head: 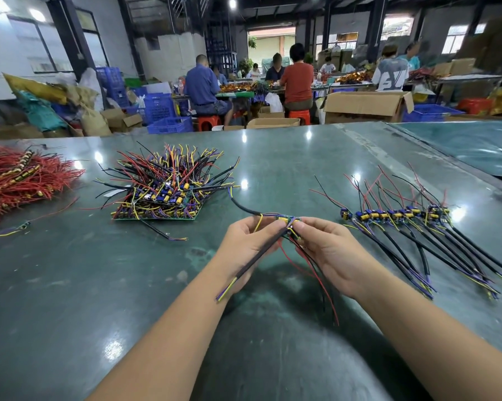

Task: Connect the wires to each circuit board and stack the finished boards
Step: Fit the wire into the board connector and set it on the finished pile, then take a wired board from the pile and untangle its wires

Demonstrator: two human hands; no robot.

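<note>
Both my hands hold a small green circuit board with yellow and blue parts above the green table. My left hand pinches its left side, and a black sheathed cable with yellow and purple ends runs down across that palm. My right hand pinches the right side, with thin red and black wires hanging below it. A row of wired boards lies to the right. At the left lies a heap of board panels with wires.
A bundle of red wires lies at the far left edge, with one loose wired piece in front of it. Beyond the table, people sit at other benches among cardboard boxes and blue crates.
</note>
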